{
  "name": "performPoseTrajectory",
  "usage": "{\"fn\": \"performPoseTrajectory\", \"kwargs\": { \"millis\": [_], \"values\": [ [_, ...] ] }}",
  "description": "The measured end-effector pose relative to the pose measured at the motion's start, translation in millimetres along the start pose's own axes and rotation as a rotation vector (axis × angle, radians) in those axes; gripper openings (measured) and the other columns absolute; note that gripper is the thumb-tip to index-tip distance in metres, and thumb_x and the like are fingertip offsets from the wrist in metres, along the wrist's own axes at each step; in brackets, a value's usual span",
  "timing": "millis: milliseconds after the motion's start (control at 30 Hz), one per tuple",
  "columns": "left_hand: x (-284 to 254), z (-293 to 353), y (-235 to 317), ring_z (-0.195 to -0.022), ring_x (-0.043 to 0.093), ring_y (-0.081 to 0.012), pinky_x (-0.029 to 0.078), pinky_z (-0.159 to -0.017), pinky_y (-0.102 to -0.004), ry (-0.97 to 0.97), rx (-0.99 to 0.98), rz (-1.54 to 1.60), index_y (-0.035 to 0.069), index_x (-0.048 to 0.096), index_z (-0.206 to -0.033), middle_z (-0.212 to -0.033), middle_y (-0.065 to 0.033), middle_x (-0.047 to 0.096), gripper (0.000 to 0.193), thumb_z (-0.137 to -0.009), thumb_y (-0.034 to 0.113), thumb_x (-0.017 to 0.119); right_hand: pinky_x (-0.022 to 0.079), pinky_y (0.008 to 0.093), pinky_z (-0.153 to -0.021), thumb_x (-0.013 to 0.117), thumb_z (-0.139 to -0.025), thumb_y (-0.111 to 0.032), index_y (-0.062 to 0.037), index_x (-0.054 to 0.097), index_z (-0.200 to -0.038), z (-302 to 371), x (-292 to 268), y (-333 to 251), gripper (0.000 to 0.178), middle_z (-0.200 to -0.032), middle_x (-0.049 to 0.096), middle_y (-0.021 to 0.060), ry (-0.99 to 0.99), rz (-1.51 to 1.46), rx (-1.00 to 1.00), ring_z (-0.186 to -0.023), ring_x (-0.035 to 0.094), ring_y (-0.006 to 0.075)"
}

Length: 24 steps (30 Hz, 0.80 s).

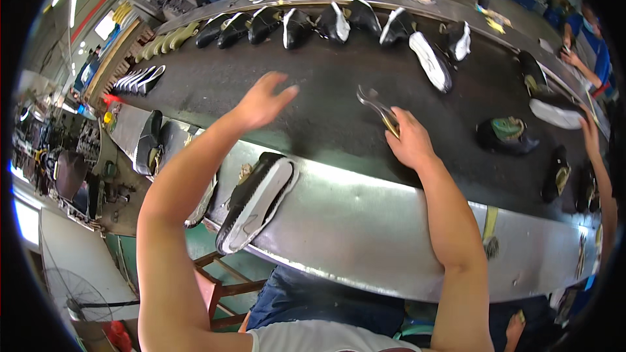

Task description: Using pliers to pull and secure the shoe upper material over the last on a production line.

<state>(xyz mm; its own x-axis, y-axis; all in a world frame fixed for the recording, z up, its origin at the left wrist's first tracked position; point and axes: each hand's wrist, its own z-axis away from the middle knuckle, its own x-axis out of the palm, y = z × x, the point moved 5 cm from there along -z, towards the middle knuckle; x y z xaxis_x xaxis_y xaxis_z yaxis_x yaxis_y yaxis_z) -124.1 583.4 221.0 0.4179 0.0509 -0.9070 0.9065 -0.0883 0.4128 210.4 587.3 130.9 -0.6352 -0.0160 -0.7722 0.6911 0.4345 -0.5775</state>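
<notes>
My left hand (266,101) hangs over the dark belt, its thumb and fingers apart and nothing between them. My right hand (411,138) is closed round the handles of metal pincers (373,101), whose curved jaws point away from me over the belt. On the metal ledge nearest me, a black shoe upper (257,197) lies on its side with its white underside and loose thread showing. It is below my left hand and touches neither hand. Left of it, my forearm partly covers another shoe (203,203).
A row of black and white shoes (297,28) lines the far side of the dark belt (313,85). More shoes (507,134) lie at the right, where another person's hand (589,132) touches a white-soled shoe (555,114). A strap-handled brush (491,248) rests on the metal ledge (365,241).
</notes>
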Motion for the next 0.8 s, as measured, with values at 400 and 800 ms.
{"fn": "performPoseTrajectory", "kwargs": {
  "millis": [400, 800],
  "values": [
    [117.9, -234.9, -66.9, -0.15, 0.019, -0.0358, 0.024, -0.12, -0.0485, 0.279, -0.477, 0.098, -0.004, 0.013, -0.155, -0.162, -0.0217, 0.018, 0.102, -0.088, 0.06, 0.056, 0.051, 0.0423, -0.089, 0.07, -0.082, -0.01, 0.0016, 0.052, -0.129, -6.7, 4.3, 4.8, 0.052, -0.114, 0.063, 0.0197, 0.005, -0.058, 0.015, -0.1, 0.064, 0.0357],
    [88.3, -231.0, -103.1, -0.149, 0.014, -0.0369, 0.033, -0.115, -0.0513, 0.502, -0.713, 0.152, -0.001, 0.021, -0.15, -0.159, -0.0217, 0.018, 0.093, -0.085, 0.044, 0.069, 0.051, 0.0404, -0.086, 0.072, -0.08, -0.009, 0.0012, 0.052, -0.13, -9.1, 3.8, 11.3, 0.055, -0.111, 0.063, 0.0182, -0.007, 0.033, 0.067, -0.093, 0.063, 0.0325]
  ]
}}
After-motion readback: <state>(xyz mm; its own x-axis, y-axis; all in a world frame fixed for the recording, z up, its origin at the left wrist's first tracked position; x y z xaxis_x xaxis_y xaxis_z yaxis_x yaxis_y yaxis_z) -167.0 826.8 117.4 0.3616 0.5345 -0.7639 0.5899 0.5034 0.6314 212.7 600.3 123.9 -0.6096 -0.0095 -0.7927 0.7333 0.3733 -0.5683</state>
